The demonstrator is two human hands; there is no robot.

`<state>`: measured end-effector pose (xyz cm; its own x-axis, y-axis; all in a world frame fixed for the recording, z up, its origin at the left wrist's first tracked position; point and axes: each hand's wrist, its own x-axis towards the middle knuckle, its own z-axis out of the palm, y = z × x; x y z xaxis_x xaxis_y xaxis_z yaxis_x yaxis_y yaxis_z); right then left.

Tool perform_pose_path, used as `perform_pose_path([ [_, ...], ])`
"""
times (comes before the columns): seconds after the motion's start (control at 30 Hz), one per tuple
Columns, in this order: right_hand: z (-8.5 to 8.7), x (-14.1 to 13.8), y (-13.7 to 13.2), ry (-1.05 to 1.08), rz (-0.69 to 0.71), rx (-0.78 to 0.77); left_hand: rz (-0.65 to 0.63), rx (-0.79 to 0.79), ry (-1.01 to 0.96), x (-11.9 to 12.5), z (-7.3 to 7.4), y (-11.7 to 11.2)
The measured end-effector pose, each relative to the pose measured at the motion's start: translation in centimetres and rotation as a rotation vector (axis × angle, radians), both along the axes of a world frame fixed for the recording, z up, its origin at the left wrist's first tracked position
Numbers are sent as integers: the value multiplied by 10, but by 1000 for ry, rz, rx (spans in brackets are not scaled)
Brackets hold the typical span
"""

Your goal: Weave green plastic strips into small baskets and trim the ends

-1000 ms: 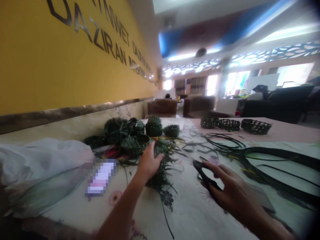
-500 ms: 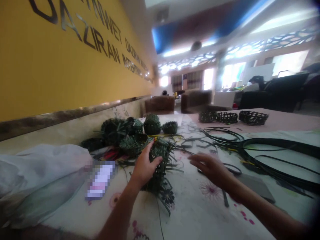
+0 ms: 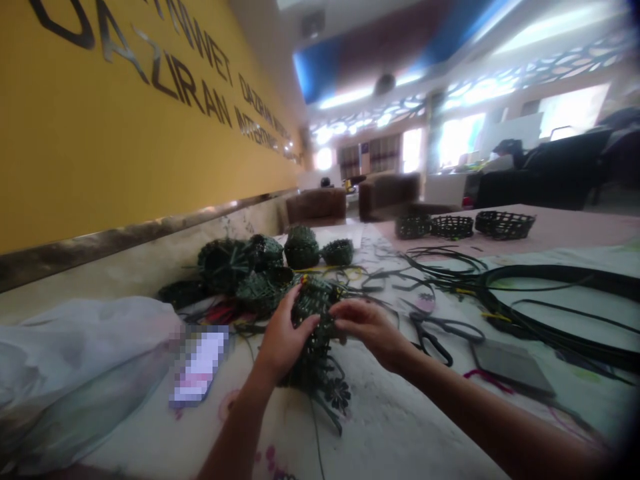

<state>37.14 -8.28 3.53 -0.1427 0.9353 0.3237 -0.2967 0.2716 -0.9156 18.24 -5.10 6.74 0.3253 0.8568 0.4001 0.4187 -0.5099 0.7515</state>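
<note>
Both my left hand and right hand clasp the half-woven green basket; loose strips may spring free if my grip slackens.

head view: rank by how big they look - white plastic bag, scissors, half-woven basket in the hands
1. white plastic bag, largest, though nearest the camera.
2. half-woven basket, held by left hand and right hand.
3. scissors, close to the basket; unsure.
</note>
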Motion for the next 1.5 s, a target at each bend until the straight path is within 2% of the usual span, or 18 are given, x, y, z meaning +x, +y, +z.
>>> perform_pose_path([
  [0.27, 5, -7, 1, -35, 46, -13, -16, 39, 32, -1, 1, -6],
  [0.47, 15, -2, 0, -83, -69, -24, -18, 60, 99, 3, 1, -6],
  [0.63, 19, 4, 1, -118, -61, -71, -46, 53, 115, 3, 5, -6],
  [1.07, 19, -8, -7, -36, -148, -312, -61, 14, 39, 3, 6, -8],
  [1.33, 21, -14, -6, -83, -211, -306, -69, 15, 35, 3, 5, -6],
  [1.5, 19, -18, -6, -219, -325, -204, -49, 42, 75, 6, 6, -6],
])
